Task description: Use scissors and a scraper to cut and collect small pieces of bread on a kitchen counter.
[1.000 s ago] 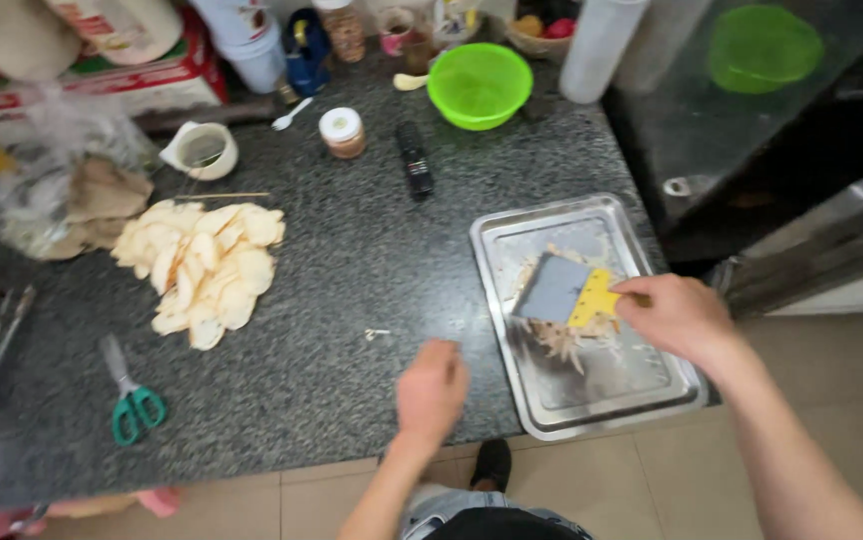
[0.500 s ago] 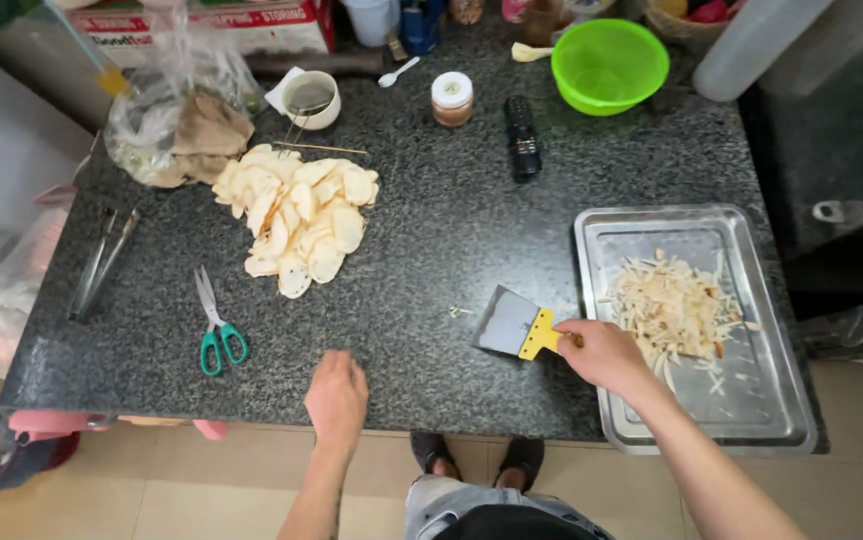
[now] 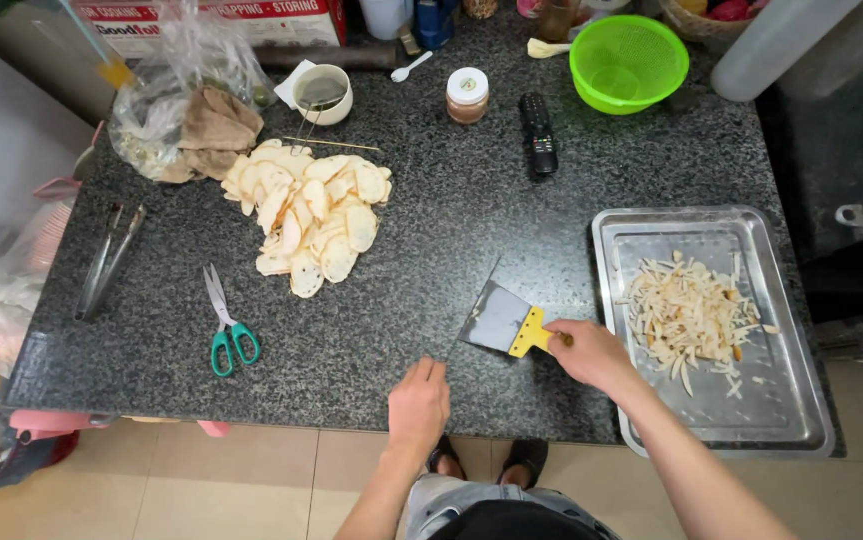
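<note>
My right hand (image 3: 592,352) grips the yellow handle of the scraper (image 3: 504,322), its grey blade flat on the counter (image 3: 452,230) beside the steel tray (image 3: 712,228). One batch of pale shreds (image 3: 687,318) lies in the tray (already cut, I judge); the pile of round slices (image 3: 314,220) sits untouched. My left hand (image 3: 420,402) rests loosely curled, empty.

Your scraper (image 3: 508,323) had a grey blade and yellow handle. The bench (image 3: 452,230) was black, speckled grey. The slices (image 3: 310,218) were pale cream, the scissors (image 3: 227,325) green-handled, the colander (image 3: 629,62) bright green, the tray (image 3: 792,420) silver.
</note>
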